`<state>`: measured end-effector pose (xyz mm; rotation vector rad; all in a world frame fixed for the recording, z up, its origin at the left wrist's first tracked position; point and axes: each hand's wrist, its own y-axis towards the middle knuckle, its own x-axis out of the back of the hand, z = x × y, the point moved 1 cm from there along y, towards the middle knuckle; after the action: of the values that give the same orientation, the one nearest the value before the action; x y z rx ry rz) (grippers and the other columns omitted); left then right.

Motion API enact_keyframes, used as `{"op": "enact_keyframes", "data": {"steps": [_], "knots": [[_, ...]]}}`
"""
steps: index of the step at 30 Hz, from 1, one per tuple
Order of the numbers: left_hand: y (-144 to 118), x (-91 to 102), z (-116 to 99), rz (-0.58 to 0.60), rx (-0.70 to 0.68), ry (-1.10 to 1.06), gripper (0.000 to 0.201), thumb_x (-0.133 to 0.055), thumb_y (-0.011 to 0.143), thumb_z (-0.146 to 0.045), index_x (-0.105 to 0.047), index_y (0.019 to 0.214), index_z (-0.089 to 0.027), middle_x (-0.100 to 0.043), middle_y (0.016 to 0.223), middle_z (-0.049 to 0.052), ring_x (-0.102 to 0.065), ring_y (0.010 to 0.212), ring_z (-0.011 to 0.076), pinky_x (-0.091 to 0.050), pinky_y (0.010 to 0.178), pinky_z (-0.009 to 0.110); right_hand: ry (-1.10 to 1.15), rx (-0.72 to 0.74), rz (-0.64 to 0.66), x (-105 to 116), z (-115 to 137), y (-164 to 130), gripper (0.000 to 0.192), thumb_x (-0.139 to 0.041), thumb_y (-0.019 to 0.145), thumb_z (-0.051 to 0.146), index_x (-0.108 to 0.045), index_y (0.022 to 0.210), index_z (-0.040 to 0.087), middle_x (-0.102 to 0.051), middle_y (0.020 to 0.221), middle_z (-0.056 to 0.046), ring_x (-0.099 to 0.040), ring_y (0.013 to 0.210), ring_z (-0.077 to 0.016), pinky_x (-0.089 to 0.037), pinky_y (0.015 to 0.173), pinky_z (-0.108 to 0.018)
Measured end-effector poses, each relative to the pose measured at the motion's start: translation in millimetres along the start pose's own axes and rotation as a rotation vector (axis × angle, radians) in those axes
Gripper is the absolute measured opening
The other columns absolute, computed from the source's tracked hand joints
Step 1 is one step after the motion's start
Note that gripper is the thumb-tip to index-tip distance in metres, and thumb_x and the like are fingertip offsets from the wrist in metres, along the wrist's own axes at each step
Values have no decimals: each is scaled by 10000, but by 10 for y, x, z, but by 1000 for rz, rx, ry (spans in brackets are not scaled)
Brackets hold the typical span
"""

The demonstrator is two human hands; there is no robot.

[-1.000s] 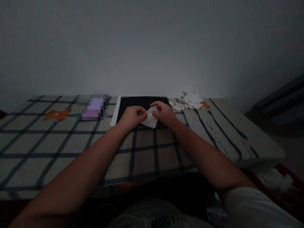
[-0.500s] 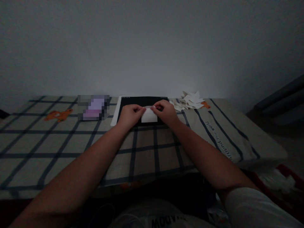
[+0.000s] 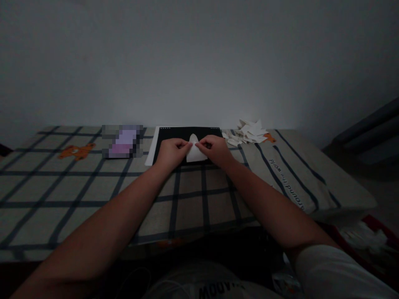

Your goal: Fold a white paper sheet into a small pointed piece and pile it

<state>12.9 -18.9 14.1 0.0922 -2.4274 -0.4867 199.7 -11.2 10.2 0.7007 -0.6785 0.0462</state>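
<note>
Item: small white paper (image 3: pixel 195 152), mid-fold, over the near edge of the black mat (image 3: pixel 187 137).
Grip, left hand (image 3: pixel 171 152): fingertips pinched shut on the paper's left side, just beside the peak.
Grip, right hand (image 3: pixel 215 150): fingertips pinched shut on the paper's right side, opposite the left.
Condition of paper: upper edge drawn up into a rounded peak between the two pinches; lower part low against the mat. Fold begun, judging by the shape, but not pressed flat; no sharp crease visible in the dim light.
Done so far, by the look of things: heap of folded white pieces (image 3: pixel 247 133) just right of the mat, at the far edge of the checked cloth (image 3: pixel 93 182).
Left to do, by judgement: flattening and creasing the piece in hand. No stock of unfolded sheets visible near the mat, so remaining count not tellable.
Other: blurred purple patch (image 3: pixel 122 141) left of the mat.
</note>
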Motion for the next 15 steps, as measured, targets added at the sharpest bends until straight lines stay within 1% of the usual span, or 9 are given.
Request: {"op": "enact_keyframes", "data": {"steps": [3, 6, 8, 10, 12, 15], "knots": [[7, 6, -9, -22, 35, -32, 225, -692, 825, -370, -804, 814, -175, -778, 788, 47, -688, 727, 200, -505, 652, 283, 25, -46, -32, 3, 1, 2, 161, -669, 877, 277, -709, 761, 173, -706, 779, -40, -613, 737, -162, -450, 712, -293], [21, 17, -8, -77, 83, -82, 205, -708, 821, -350, -804, 831, -169, -782, 811, 52, -696, 747, 204, -529, 676, 283, 89, -163, -76, -1, -11, 7, 168, -674, 875, 337, -726, 860, 178, -719, 819, -40, -616, 742, -163, -459, 696, -290], [31, 28, -3, -114, 111, -122, 211, -714, 823, -348, -805, 869, -164, -786, 839, 58, -704, 769, 208, -544, 697, 287, 131, -234, -90, -7, -28, 12, 193, -698, 852, 366, -718, 884, 177, -703, 785, -28, -599, 703, -153, -456, 664, -281], [40, 36, 4, -136, 136, -169, 225, -715, 828, -352, -803, 903, -159, -787, 852, 62, -709, 777, 207, -553, 704, 288, 154, -283, -88, -10, -45, 17, 198, -726, 822, 365, -706, 865, 173, -671, 724, -9, -576, 659, -143, -447, 639, -274], [49, 34, 12, -130, 163, -232, 233, -717, 833, -345, -797, 931, -150, -784, 855, 65, -709, 758, 199, -560, 690, 285, 159, -312, -75, -6, -57, 23, 180, -740, 802, 344, -695, 829, 172, -656, 696, 0, -563, 639, -136, -439, 630, -271], [69, 6, 32, -70, 201, -348, 248, -726, 828, -293, -772, 1012, -133, -768, 826, 57, -700, 698, 171, -563, 652, 268, 138, -333, -64, 18, -66, 34, 141, -742, 786, 304, -689, 777, 173, -675, 711, -5, -566, 644, -136, -443, 649, -277]]}}
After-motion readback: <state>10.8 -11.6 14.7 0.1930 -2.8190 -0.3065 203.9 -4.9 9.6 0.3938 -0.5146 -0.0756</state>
